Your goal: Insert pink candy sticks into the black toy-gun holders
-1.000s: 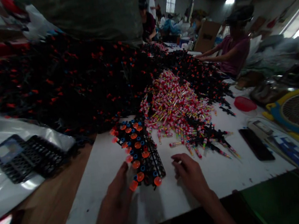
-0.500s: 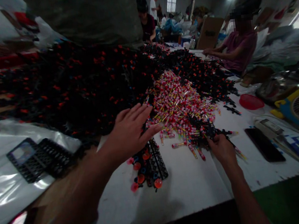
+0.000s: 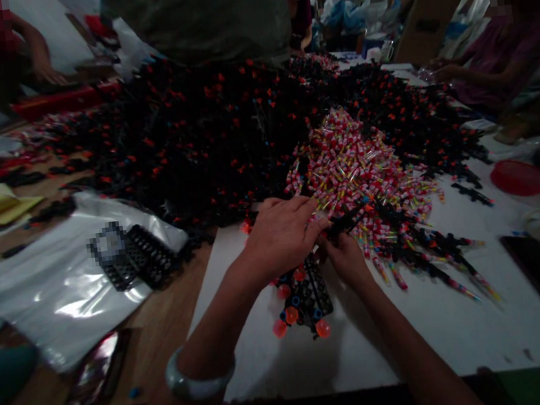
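My right hand [image 3: 347, 255] is pinching a black toy piece [image 3: 350, 218] between thumb and fingers, its far end pointing away from me, toward the heap of pink and yellow tubes [image 3: 347, 154] ahead. My left hand [image 3: 278, 237] lies palm down just left of it, fingers stretched side by side — whether its thumb or fingertips grip anything underneath, I cannot tell. The black lattice tray [image 3: 321, 291] runs under that palm; its far part is hidden, while its near end shows between my forearms, with orange cups [image 3: 291, 315] along it.

I take the step in hand to be bringing the piece across to my left fingers, above the tray. The next move, I judge, calls for a careful meeting of both hands, with the cups left unknocked.

Half a second ago my right hand was out at the loose black pieces [image 3: 427, 256], well apart from my left; now it is right beside it. My left has stayed over the tray — but the whole view has swung left, showing more of the plastic bag [image 3: 116, 311] beyond my left arm.
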A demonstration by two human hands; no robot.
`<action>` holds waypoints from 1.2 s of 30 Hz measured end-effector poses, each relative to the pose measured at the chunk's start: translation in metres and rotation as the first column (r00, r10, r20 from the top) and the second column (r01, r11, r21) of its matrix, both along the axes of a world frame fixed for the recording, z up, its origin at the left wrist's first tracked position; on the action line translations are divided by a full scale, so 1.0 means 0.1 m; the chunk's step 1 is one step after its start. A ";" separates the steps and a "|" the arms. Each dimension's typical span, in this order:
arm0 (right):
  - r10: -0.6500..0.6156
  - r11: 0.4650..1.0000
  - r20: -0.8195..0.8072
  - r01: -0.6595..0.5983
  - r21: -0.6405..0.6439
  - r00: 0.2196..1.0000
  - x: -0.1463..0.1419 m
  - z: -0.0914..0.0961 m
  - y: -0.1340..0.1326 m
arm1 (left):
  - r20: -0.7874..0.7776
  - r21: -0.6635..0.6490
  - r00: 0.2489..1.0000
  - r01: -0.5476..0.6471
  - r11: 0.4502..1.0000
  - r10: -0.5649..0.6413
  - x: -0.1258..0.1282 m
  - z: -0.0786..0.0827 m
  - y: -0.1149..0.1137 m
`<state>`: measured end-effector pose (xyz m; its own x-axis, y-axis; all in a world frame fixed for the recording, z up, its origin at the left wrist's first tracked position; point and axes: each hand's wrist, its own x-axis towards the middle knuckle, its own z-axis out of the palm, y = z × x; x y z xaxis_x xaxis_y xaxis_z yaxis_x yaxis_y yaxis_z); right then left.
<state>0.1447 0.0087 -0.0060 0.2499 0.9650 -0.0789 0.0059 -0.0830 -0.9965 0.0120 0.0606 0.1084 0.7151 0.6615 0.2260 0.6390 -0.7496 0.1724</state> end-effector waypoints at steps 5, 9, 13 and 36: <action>-0.067 0.995 0.105 0.074 -0.065 0.992 -0.01 -0.05 -0.06 | 0.029 -0.093 0.996 -0.080 0.992 0.082 -0.20 0.10 -0.13; -0.065 0.995 0.118 0.074 -0.071 0.991 -0.02 -0.11 -0.28 | 0.008 -0.096 0.984 -0.176 0.980 0.177 -0.47 0.11 -0.30; -0.024 0.999 0.196 0.029 -0.025 0.980 -0.07 -0.19 -0.25 | -0.067 -0.107 0.975 -0.218 0.970 0.212 -0.55 0.08 -0.33; -0.125 0.990 0.568 0.137 0.022 0.814 -0.25 -0.14 -0.24 | -0.470 -0.156 0.842 -0.376 0.913 0.267 0.52 0.15 0.13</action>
<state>0.1196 -0.0152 -0.0198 0.3802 0.9197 0.0978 0.5566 -0.1430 -0.8184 0.0642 0.0733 0.1232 0.4405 0.8644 -0.2425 0.8866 -0.4613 -0.0335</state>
